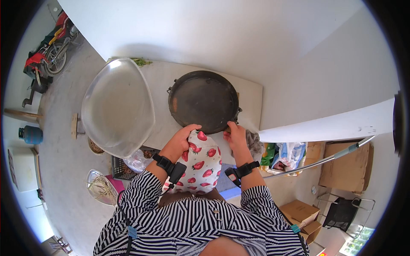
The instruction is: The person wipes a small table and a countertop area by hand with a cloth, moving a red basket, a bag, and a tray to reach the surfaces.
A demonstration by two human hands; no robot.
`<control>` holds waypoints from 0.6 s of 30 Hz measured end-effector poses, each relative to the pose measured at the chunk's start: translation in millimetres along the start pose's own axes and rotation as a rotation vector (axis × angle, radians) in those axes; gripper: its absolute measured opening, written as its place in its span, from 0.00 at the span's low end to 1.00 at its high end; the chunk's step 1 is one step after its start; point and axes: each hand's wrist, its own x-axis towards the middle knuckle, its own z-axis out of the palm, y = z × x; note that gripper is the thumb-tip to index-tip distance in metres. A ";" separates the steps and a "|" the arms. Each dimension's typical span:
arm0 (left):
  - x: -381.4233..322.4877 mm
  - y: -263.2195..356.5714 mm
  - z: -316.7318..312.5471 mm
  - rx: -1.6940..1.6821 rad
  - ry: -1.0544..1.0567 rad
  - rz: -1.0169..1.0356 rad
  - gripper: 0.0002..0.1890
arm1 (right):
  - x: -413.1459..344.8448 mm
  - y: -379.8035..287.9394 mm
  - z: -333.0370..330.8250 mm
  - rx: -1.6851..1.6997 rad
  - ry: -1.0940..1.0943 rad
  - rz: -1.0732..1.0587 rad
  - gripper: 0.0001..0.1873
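A dark round shallow pan with small metal fittings on its rim lies on the pale tabletop. My left hand is closed at the upper end of a white cloth printed with strawberries, its fingertips close to the pan's near rim. The cloth hangs from there down over my lap. My right hand is at the pan's near right edge, thumb at the rim and the other fingers bent below it. Whether it grips the rim is unclear. A grey rag lies just right of that hand.
A large translucent cover stands left of the pan, overhanging the table. Below it are a black crate and a metal basin. Filled bags, a curved metal tube and cardboard boxes are on the right. Walls border the table.
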 end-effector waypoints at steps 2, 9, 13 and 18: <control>7.4 6.0 0.1 0.026 0.015 0.014 0.05 | 7.7 -4.8 3.9 0.003 0.022 -0.005 0.13; 25.2 18.6 -0.1 0.059 0.031 0.060 0.06 | 30.2 -9.0 12.2 -0.036 0.006 -0.055 0.13; 13.1 -4.3 2.4 0.324 -0.123 0.532 0.06 | 30.2 -13.6 12.6 -0.060 0.025 -0.054 0.14; 19.5 6.1 4.3 0.171 -0.006 0.380 0.10 | 27.7 -17.5 24.8 -0.097 0.025 -0.082 0.14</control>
